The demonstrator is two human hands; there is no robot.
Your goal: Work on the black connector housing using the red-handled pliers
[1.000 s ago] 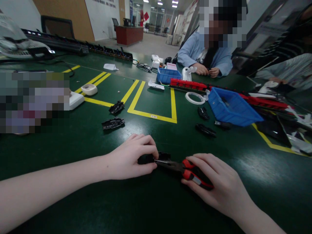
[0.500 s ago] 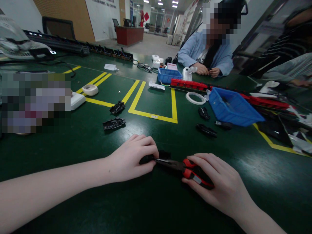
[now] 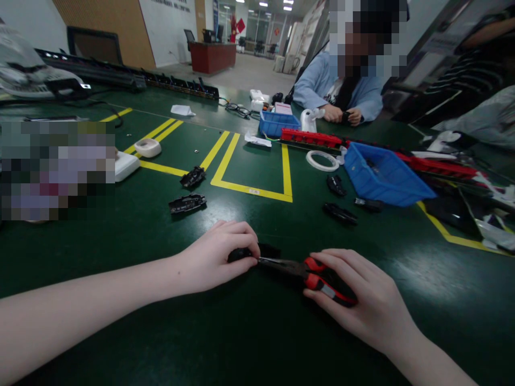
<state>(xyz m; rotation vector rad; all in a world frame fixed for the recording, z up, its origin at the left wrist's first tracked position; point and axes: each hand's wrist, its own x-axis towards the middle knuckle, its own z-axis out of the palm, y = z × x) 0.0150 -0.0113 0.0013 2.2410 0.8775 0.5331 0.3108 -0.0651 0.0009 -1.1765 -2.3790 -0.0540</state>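
Note:
My left hand [image 3: 225,256] is closed around a small black part [image 3: 238,254], mostly hidden by the fingers. The red and black pliers [image 3: 317,277] are gripped in my right hand [image 3: 358,300], and their narrow tips touch the part beside my left fingertips. Two black molded pieces lie beyond my left hand, one [image 3: 187,204] nearer and one [image 3: 193,177] farther. Ahead of my right hand are more black pieces, among them a long one [image 3: 340,213] and a shorter one [image 3: 335,185].
A blue bin [image 3: 388,174] stands at the right, near a white tape ring [image 3: 322,161]. Behind are a smaller blue bin [image 3: 278,123] and a red strip [image 3: 311,138]. A tape roll [image 3: 147,147] lies left. A person in blue [image 3: 314,88] sits across the green table [image 3: 169,343].
My right hand and the pliers have shifted slightly right and up. The fingers of my left hand have moved a little around the part.

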